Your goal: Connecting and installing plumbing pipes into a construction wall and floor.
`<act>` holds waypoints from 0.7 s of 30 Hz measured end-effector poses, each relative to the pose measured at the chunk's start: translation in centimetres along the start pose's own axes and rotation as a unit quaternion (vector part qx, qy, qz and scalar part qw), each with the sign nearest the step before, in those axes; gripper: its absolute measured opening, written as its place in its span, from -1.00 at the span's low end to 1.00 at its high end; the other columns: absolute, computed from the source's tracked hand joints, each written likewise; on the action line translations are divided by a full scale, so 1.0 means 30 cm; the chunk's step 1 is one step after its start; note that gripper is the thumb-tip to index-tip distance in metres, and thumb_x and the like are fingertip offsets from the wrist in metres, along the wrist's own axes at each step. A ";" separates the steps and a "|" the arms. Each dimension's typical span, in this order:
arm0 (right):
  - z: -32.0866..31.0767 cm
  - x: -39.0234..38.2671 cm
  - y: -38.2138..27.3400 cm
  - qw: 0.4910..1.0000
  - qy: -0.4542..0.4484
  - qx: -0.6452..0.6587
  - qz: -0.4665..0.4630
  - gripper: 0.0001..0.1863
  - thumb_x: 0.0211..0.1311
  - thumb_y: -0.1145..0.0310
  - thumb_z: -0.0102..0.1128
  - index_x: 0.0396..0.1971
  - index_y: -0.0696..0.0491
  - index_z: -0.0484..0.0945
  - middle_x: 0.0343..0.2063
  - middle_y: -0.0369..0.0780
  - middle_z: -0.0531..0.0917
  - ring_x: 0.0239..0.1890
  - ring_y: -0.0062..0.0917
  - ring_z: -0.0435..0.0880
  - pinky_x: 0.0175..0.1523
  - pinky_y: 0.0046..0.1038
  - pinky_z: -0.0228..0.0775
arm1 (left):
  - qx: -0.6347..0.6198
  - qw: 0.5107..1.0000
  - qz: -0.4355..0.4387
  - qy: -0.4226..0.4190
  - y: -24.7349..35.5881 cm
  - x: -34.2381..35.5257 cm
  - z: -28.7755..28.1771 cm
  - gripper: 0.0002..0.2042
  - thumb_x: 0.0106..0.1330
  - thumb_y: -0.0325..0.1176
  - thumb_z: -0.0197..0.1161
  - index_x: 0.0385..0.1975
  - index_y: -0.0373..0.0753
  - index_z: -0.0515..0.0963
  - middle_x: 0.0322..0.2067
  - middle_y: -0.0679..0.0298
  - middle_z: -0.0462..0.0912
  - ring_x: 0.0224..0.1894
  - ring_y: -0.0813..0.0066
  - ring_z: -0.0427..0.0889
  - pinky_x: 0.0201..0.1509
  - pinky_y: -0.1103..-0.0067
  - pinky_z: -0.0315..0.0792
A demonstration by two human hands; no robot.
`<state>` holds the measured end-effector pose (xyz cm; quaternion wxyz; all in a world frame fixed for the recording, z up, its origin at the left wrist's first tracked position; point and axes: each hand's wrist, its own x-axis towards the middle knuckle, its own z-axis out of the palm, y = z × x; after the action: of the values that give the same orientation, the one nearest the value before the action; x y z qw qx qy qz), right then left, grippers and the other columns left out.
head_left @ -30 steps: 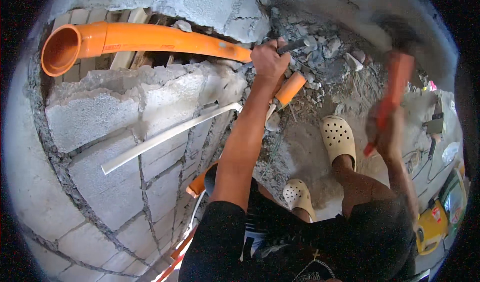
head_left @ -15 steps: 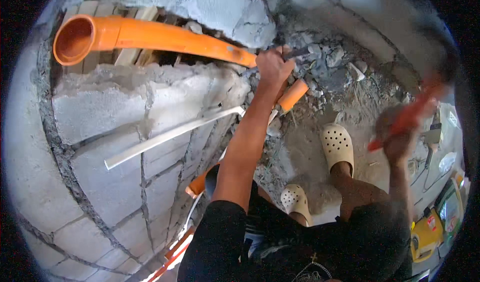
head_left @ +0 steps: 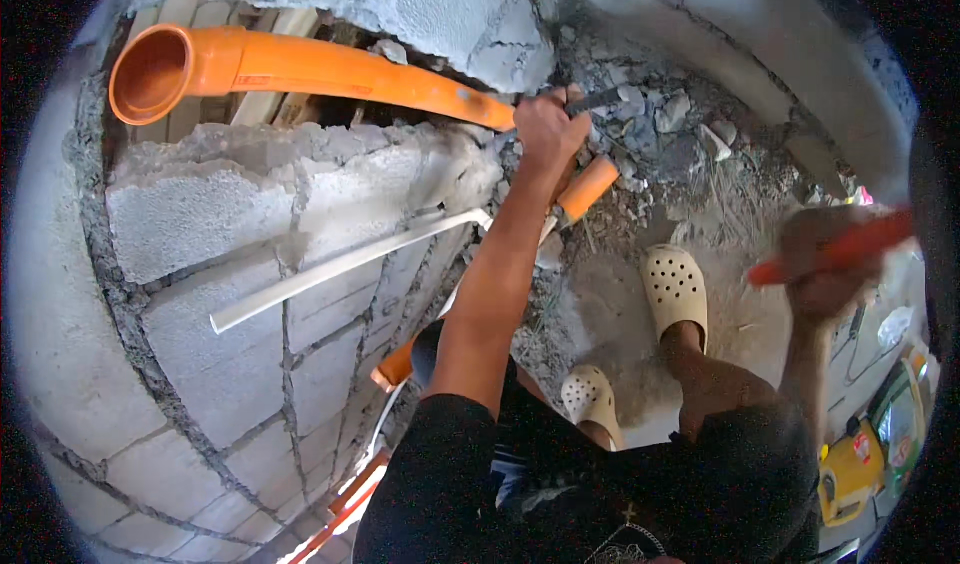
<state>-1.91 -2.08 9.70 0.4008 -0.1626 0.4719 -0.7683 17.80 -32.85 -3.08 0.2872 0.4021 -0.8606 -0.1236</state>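
Observation:
My left hand (head_left: 548,129) is closed round a dark metal chisel (head_left: 601,100) at the foot of the block wall. One end of the chisel juts out to the right over rubble; its other end is mostly hidden by the hand. Just left of that hand, a long orange pipe (head_left: 340,72) with a wide socket end lies in a broken opening in the wall. An orange pipe stub (head_left: 588,188) rises just below the hand. On the right, my right hand (head_left: 828,264), smeared by motion, grips the red handle of a hammer (head_left: 870,244); its head is not visible.
Broken concrete (head_left: 672,114) lies heaped in the corner. A bent white pipe (head_left: 340,272) runs along the wall. My feet in beige clogs (head_left: 676,289) stand on the dirt floor. At lower right sits a yellow container (head_left: 850,474).
My right hand has shifted slightly, and the red handle has swung from a steep slant to nearly level. My left hand and the chisel stay at the same place.

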 end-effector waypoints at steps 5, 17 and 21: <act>-0.005 -0.045 0.054 0.888 0.217 0.352 0.203 -0.54 0.30 -0.15 0.09 -0.41 0.00 0.46 -0.60 -0.38 0.41 -0.55 -0.56 0.39 -0.43 -0.46 0.31 | -0.065 0.998 0.013 0.009 0.033 0.016 0.035 -0.72 0.14 -0.19 0.25 -0.72 -0.19 0.60 -0.73 0.00 0.54 -0.65 -0.09 0.55 -0.53 0.18 0.43; 0.086 0.003 -0.127 0.972 -0.116 0.163 -0.122 -0.30 0.07 -0.46 0.10 -0.36 -0.01 0.47 -0.50 -0.30 0.49 -0.54 -0.53 0.39 -0.34 -0.34 0.27 | -0.079 0.996 -0.038 -0.019 0.035 0.000 0.004 -0.84 -0.10 -0.22 0.34 -0.54 -0.11 0.70 -0.67 0.16 0.62 -0.63 0.09 0.57 -0.47 0.29 0.49; 0.024 -0.061 0.284 0.860 0.008 -0.448 0.245 -0.42 0.38 -0.21 -0.05 -0.39 0.10 0.47 -0.51 -0.27 0.49 -0.52 -0.56 0.45 -0.50 -0.42 0.31 | -0.024 1.000 0.015 0.009 -0.001 0.000 0.016 -0.79 0.05 -0.23 0.32 -0.72 -0.14 0.55 -0.76 0.15 0.50 -0.69 0.04 0.48 -0.56 0.28 0.39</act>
<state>3.62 -3.09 3.02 0.4563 -0.1971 0.7931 -0.3521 17.54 -32.88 -3.50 0.3064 0.3833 -0.8606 -0.1363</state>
